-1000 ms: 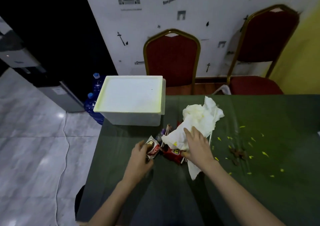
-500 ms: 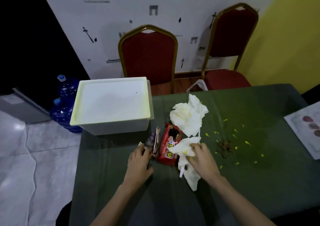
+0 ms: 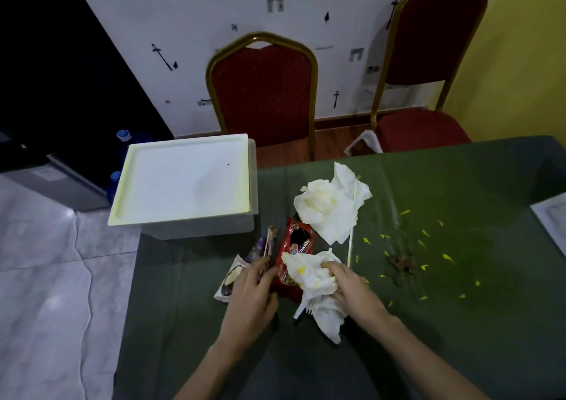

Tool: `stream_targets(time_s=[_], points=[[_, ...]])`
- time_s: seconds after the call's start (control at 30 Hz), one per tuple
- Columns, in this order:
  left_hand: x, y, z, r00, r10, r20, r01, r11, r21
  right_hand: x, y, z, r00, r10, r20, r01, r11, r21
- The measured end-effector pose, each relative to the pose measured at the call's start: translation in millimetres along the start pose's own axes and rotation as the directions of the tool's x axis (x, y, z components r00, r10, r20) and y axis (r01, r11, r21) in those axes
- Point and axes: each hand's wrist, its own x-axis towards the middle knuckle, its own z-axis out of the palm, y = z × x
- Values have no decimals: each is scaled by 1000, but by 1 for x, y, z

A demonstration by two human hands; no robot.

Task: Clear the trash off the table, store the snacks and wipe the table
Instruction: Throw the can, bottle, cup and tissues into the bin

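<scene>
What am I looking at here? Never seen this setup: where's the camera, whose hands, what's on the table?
There is no machine. A person wears one wide-angle camera on the head, looking forward and down, so the arms enter from the bottom. The left hand rests on small snack wrappers beside a red snack packet. The right hand grips a crumpled tissue with a white plastic fork beneath it. On the green tablecloth also lie a second crumpled tissue, a thin stick, yellow scraps and brown crumbs. A lidded white storage box sits at the table's far-left corner.
</scene>
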Motion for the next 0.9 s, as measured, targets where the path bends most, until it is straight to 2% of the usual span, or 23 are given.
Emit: stream_targets(time_s=[0.07,0.13,0.3,0.4,0.53,0.73,0.83,0.9], points=[[1,30,11,986,165,-18,-165,986,-25,2,5,-7,1000,-25,16,25,1000,-1],[3,55,32,973,229,27,-227,973,-50,4,17,-13,999,-41,25,40,999,10],[8,83,76,993,74,94,-69,996,-55,-4,29,-40,989,-107,101,96,989,110],[19,90,84,991,29,133,-33,999,29,0,35,-63,987,-131,92,125,990,67],[24,82,92,982,18,187,-33,997,75,27,35,-84,992,-123,-32,119,987,-107],[27,87,92,984,-50,173,29,992,122,96,24,-90,984,-136,-113,90,936,-340],[30,86,93,986,-84,146,61,986,154,130,17,-93,990,-138,14,123,825,-551],[26,83,93,983,-116,142,101,989,112,141,15,-89,985,-98,142,165,779,-605]])
